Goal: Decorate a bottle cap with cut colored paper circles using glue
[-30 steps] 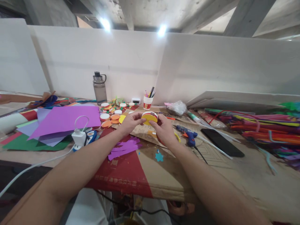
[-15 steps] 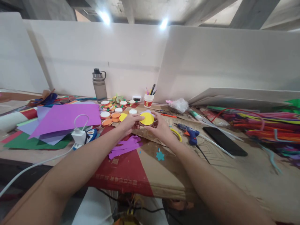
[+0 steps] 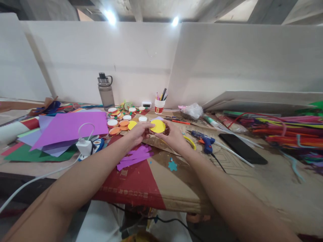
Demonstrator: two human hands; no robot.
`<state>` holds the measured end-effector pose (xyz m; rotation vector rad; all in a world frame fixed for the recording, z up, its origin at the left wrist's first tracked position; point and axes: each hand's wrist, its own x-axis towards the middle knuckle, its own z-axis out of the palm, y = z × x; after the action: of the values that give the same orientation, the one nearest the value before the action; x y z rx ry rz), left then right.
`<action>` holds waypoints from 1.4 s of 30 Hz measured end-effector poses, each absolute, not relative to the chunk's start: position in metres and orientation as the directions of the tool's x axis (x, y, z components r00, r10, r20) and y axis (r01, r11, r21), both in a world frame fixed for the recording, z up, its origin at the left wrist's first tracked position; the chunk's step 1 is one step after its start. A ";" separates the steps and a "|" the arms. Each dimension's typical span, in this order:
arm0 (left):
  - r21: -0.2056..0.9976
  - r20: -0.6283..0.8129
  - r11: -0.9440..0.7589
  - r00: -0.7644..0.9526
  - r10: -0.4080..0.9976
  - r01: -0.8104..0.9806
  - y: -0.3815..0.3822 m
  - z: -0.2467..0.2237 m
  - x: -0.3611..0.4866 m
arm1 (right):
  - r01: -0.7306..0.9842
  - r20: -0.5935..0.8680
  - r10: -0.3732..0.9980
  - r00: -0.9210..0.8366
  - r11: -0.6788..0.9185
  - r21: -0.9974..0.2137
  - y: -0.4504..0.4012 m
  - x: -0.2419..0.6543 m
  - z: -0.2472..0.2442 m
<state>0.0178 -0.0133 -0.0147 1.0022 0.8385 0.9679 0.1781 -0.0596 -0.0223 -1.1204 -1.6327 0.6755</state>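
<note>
Currently we are clamping a yellow-topped disc [image 3: 157,126] above the worktop [image 3: 267,191], the left hand [image 3: 140,132] gripping its nine o'clock edge and the right hand [image 3: 174,135] its three o'clock edge. Around the disc, purple strips [image 3: 135,157] are lying toward seven o'clock on red-and-brown cardboard [image 3: 176,185], a blue glue gun [image 3: 208,146] is resting past three, and a cup [image 3: 159,106] of pens [image 3: 164,94] is standing at twelve. Beyond, a pale panel [image 3: 141,47] is rising, and two lamps [image 3: 110,17] are glowing under a concrete ceiling [image 3: 153,10].

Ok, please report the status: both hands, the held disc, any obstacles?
Left hand, right hand: both holding yellow-topped disc. Yellow face showing. No obstruction seen at disc; purple strips and glue gun lie apart.
</note>
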 end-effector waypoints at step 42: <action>0.794 -0.020 0.344 0.545 0.838 -0.500 -0.019 -0.019 0.018 | 0.459 0.464 0.885 0.031 0.400 -0.793 -0.063 0.175 -0.033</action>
<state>0.0183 -0.0186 -0.0186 0.8295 0.4719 0.9119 0.1753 -0.0629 -0.0328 -1.2194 -1.5990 0.5042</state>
